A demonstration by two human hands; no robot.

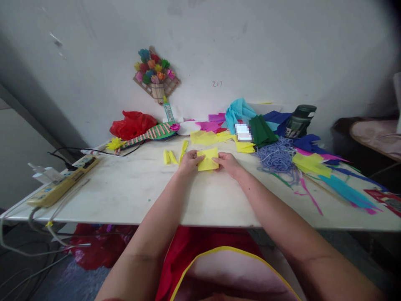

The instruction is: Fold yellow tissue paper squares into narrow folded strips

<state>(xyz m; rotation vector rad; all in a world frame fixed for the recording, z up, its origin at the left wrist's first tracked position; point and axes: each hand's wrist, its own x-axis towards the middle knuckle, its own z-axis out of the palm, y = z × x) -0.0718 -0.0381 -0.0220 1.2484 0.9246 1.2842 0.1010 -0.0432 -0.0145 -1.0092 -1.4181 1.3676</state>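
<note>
A small folded yellow paper sheet [207,159] lies between both my hands on the white table [131,196]. My left hand [189,162] pinches its left edge with closed fingers. On the sheet's right edge, my right hand [229,163] grips with fingers closed too. Three narrow rolled yellow paper pieces [171,157] lie just left of my left hand.
More yellow, pink, cyan, green and blue paper [238,125] is heaped at the back and right. A tangle of lilac yarn [275,156], a dark jar [300,121], a red bag [133,124], a striped paper guitar [150,134] and a power strip [62,182] with cables are also there.
</note>
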